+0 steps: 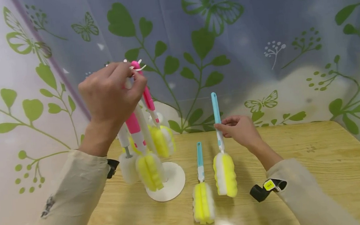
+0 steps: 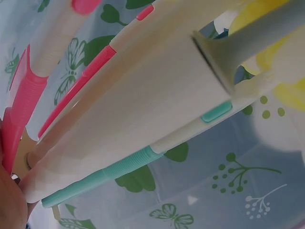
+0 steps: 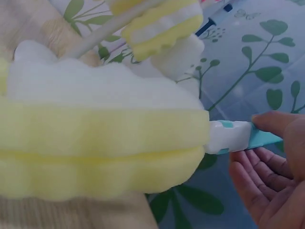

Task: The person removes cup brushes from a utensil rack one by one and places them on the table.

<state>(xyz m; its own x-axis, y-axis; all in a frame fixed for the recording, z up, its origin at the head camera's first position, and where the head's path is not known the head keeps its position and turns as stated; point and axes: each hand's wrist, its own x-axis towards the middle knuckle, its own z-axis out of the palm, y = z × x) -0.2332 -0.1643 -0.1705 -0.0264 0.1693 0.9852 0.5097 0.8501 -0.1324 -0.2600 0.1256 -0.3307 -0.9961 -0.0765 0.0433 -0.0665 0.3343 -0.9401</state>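
At the upper left, my left hand (image 1: 109, 89) pinches the top of a pink-handled bottle brush (image 1: 133, 124) beside the hooks of a white stand (image 1: 175, 182). The pink handle (image 2: 26, 93) runs down to the fingers in the left wrist view; the exact grip is partly hidden. My right hand (image 1: 241, 131) pinches the white and blue handle of a bottle brush (image 1: 225, 174), whose yellow-and-white sponge head points down above the table. That sponge (image 3: 109, 129) fills much of the right wrist view. Another blue-handled brush (image 1: 203, 201) lies on the table left of it.
Several more brushes hang on the stand, among them a second pink-handled one (image 1: 148, 97), a white-handled one (image 1: 123, 137) and a teal-handled one (image 2: 105, 176). The wooden table (image 1: 295, 146) ends at a leaf-printed curtain (image 1: 167, 19) behind.
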